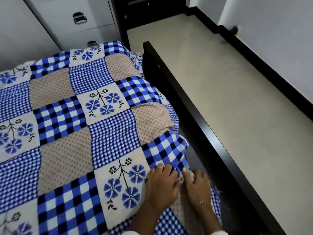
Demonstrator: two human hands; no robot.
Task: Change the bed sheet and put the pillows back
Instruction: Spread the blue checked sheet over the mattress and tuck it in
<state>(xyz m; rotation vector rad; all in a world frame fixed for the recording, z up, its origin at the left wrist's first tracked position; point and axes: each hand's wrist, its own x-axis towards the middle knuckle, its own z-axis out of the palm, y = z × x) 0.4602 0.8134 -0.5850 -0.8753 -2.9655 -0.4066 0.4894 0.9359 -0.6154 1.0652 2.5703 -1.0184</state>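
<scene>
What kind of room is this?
Most likely a bedroom at home: a bed with a dark wooden frame, a blue patchwork sheet spread over it, and a white cabinet against the wall.
</scene>
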